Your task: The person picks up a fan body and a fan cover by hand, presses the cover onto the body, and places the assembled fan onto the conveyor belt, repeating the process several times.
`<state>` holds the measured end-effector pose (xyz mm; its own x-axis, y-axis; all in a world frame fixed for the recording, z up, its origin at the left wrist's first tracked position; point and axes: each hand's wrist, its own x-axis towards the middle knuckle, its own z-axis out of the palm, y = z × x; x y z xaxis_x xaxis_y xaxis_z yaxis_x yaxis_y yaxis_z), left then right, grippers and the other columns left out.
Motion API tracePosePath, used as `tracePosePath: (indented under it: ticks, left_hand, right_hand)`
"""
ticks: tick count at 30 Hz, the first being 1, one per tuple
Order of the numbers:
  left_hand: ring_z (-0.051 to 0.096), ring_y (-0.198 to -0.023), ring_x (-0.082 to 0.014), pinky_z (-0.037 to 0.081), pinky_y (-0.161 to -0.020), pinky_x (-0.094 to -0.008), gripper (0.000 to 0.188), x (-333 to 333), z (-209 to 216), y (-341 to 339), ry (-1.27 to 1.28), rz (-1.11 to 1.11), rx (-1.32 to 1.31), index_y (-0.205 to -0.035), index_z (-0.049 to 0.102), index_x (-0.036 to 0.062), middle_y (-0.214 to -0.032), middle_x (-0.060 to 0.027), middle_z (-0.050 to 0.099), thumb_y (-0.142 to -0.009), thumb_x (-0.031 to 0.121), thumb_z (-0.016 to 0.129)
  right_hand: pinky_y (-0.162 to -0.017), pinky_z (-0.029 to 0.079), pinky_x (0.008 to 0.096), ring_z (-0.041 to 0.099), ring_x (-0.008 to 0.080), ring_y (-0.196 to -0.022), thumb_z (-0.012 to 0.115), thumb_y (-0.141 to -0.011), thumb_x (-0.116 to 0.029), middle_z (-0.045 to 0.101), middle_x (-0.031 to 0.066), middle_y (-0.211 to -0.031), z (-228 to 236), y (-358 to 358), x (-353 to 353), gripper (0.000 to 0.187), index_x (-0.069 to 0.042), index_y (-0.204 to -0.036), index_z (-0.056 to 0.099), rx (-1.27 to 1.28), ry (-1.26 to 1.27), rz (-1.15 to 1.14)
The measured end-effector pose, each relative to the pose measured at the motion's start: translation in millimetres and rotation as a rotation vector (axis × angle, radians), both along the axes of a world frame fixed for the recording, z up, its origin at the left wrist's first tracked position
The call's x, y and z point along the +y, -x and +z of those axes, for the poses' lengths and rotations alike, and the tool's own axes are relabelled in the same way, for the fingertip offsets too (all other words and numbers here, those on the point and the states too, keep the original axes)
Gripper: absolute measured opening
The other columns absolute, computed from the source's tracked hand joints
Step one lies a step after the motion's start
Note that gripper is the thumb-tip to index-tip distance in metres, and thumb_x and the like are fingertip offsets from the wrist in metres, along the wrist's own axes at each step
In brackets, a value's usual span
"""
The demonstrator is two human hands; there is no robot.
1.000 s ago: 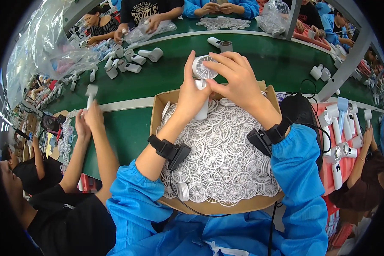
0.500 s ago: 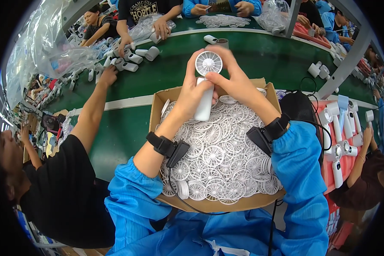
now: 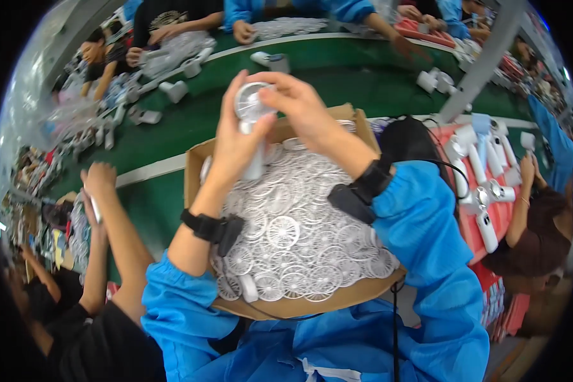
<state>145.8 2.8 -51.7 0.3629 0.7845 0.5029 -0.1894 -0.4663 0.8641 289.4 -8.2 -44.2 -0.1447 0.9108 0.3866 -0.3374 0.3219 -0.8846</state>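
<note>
A white handheld fan point(image 3: 253, 167) is held up above the far side of an open cardboard box. My left hand point(image 3: 232, 143) wraps round its neck and the side of its round head. My right hand point(image 3: 302, 105) closes over the head from the right, its fingers pressed on the spoked front grille point(image 3: 248, 102). Part of the handle is hidden behind my left hand. Below, the cardboard box point(image 3: 356, 290) is heaped with loose white round fan grilles point(image 3: 283, 232). A small stack of them leans near its front left corner.
Beyond the box runs a green conveyor belt point(image 3: 337, 70) with several white fans on it. At right, a red tray point(image 3: 468, 235) holds more fans. A grey post point(image 3: 484, 60) rises there. Co-workers' arms reach in at left and across the far side.
My view has swung, so the box and my hands sit further left. My right fingers have moved onto the grille. The co-worker at left has drawn back from the belt, now holding a white piece.
</note>
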Motion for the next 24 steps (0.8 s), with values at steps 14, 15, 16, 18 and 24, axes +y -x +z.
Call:
tracePosePath:
  ticks: [14,15,16,18,24]
  left_hand:
    - [0.061,-0.095,-0.0288,0.048,-0.079,-0.0414,0.038,31.2,-40.7,12.9,-0.182,0.397,0.777,-0.125,0.055,0.0139,-0.097,-0.0134,0.067,-0.087,0.022,0.058]
    - [0.061,-0.096,-0.0294,0.047,-0.079,-0.0414,0.034,29.0,-33.5,1.5,-0.162,0.315,0.862,-0.119,0.059,0.0129,-0.097,-0.013,0.067,-0.086,0.021,0.058]
    - [0.061,-0.097,-0.03,0.047,-0.079,-0.0414,0.03,26.6,-30.7,-3.2,-0.14,0.253,0.953,-0.114,0.064,0.012,-0.096,-0.0127,0.068,-0.085,0.021,0.058]
    - [0.061,-0.096,-0.0299,0.047,-0.078,-0.0415,0.029,27.9,-34.3,0.9,-0.167,0.282,0.944,-0.11,0.065,0.0122,-0.095,-0.012,0.068,-0.084,0.021,0.058]
    - [0.063,-0.083,-0.03,0.044,-0.072,-0.0453,0.025,33.0,-44.1,-5.8,-0.42,0.292,0.791,-0.099,0.068,0.0127,-0.084,-0.0106,0.067,-0.081,0.024,0.055]
  right_hand:
    - [-0.076,0.05,0.0381,0.065,0.0295,-0.086,0.051,-0.086,-0.02,0.067,0.0158,-0.089,25.0,-219.3,54.5,0.026,-0.007,-0.101,0.068,-1.359,-0.023,-0.846]
    - [-0.079,0.05,0.0407,0.064,0.0331,-0.09,0.048,-0.087,-0.022,0.066,0.0171,-0.094,16.7,-267.8,56.2,0.027,-0.009,-0.101,0.067,-1.648,0.021,-0.895]
    - [-0.083,0.049,0.0432,0.062,0.0368,-0.094,0.046,-0.087,-0.023,0.065,0.0185,-0.1,9.7,-309.2,62.5,0.028,-0.01,-0.101,0.066,-1.936,0.042,-0.915]
    - [-0.088,0.046,0.0485,0.057,0.0392,-0.106,0.051,-0.083,-0.032,0.059,0.0199,-0.117,-20.4,-366.1,71.3,0.038,-0.013,-0.115,0.058,-1.621,0.494,-1.304]
    - [-0.084,0.046,0.0503,0.059,0.038,-0.104,0.055,-0.084,-0.043,0.057,0.0203,-0.122,-63.4,-588.9,-16.3,0.057,-0.02,-0.135,0.044,-1.943,0.673,-1.055]
